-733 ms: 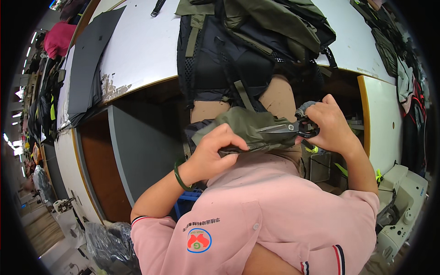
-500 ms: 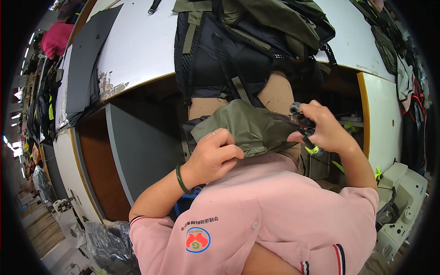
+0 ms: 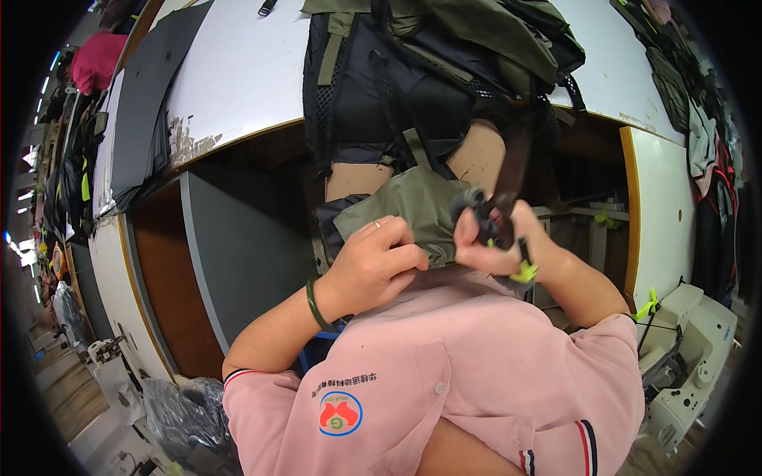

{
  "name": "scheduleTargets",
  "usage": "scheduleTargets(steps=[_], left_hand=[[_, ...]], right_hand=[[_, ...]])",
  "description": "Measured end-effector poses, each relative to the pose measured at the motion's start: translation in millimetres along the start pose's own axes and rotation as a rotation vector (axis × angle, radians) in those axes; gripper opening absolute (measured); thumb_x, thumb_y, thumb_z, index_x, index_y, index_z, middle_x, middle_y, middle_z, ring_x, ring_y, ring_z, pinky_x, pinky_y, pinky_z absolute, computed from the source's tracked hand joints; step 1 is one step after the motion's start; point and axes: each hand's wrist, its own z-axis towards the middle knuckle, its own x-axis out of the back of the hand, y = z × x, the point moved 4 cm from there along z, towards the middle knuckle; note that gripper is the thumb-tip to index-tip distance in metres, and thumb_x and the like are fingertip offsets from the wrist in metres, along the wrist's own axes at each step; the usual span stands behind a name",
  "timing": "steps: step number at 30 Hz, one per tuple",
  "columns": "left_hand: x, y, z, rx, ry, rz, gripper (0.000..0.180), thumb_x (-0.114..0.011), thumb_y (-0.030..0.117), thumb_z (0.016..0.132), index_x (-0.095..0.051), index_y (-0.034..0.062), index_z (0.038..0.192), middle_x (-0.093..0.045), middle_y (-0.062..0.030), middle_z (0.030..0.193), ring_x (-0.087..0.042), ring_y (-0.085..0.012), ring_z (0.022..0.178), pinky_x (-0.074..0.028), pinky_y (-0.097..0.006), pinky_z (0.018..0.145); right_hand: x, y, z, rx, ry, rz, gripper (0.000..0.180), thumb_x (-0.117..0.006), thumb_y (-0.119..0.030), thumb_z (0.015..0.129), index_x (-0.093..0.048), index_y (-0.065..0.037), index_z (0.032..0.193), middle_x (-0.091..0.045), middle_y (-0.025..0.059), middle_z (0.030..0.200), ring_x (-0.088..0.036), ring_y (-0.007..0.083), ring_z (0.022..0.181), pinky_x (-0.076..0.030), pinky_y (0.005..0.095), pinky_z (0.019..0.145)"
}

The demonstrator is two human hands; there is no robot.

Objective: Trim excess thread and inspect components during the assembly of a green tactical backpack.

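An olive fabric panel [image 3: 405, 206] of a backpack lies over my lap. At its near edge my left hand [image 3: 379, 262] is closed, thumb and fingers pinching the fabric. A green bangle [image 3: 313, 305] circles that wrist. My right hand [image 3: 504, 242] is wrapped round a small dark object [image 3: 486, 213] with a rounded grey end and yellow-green tabs; motion blurs it, so its kind is unclear. This hand is just right of the panel. The black-and-olive backpack body [image 3: 397, 119] hangs from the table edge toward me, with straps and mesh showing.
The white table [image 3: 238, 79] has a worn front edge and a stack of dark grey sheets [image 3: 151, 103] at its left. Below are open compartments with a grey divider [image 3: 246, 254]. A pale sewing machine [image 3: 694, 357] stands at right; clear plastic wrapping [image 3: 190, 420] lies lower left.
My right hand has moved left and slightly down, closer to my left hand, carrying the dark object. My left hand keeps its pinch on the panel, almost in place.
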Motion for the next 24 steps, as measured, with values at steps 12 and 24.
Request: scheduleTargets(steps=[12,24], left_hand=[[-9,-22,-4,0.546,-0.06,-0.598,0.021,-0.076,0.003,0.079,-0.061,0.0046,0.093,-0.056,-0.0003,0.086,-0.053,-0.0092,0.077,-0.045,-0.025,0.071],[9,-32,-16,0.687,0.012,-0.746,0.026,-0.076,0.005,0.085,-0.06,0.0045,0.106,-0.06,0.001,0.1,-0.055,-0.0065,0.091,-0.046,-0.022,0.08]], right_hand=[[1,-10,2,0.229,-0.047,-0.729,0.034,-0.088,-0.009,0.073,-0.061,-0.002,0.093,-0.063,0.0022,0.084,-0.057,0.0093,0.074,-0.046,0.0246,0.065],[21,13,8,-0.07,0.092,-0.081,0.029,-0.084,-0.006,0.077,-0.057,-0.006,0.089,-0.06,-0.0019,0.083,-0.056,0.0065,0.075,-0.048,0.0238,0.069]])
